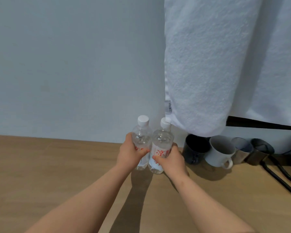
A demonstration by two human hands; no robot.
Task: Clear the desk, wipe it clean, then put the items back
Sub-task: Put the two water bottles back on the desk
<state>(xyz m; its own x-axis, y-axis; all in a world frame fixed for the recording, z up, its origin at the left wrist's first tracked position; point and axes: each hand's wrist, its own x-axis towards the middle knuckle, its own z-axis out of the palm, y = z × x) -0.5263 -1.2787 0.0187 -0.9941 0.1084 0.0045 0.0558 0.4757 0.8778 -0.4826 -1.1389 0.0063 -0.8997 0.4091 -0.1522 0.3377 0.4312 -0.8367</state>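
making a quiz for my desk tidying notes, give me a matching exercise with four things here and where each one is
Things:
1 left water bottle
2 right water bottle
3 white towel
4 white mug

Places:
a hanging above the desk
b gripped by the right hand
c beside the black mug
d gripped by the left hand

Pairs: 1-d, 2-b, 3-a, 4-c

towel (225, 64): cut off at top and right edges, hides part of the cap of right bottle (161, 140) and rim of black mug (195, 148) | towel tag (168, 106): print too small to read | cables (279, 175): cut off at right edge
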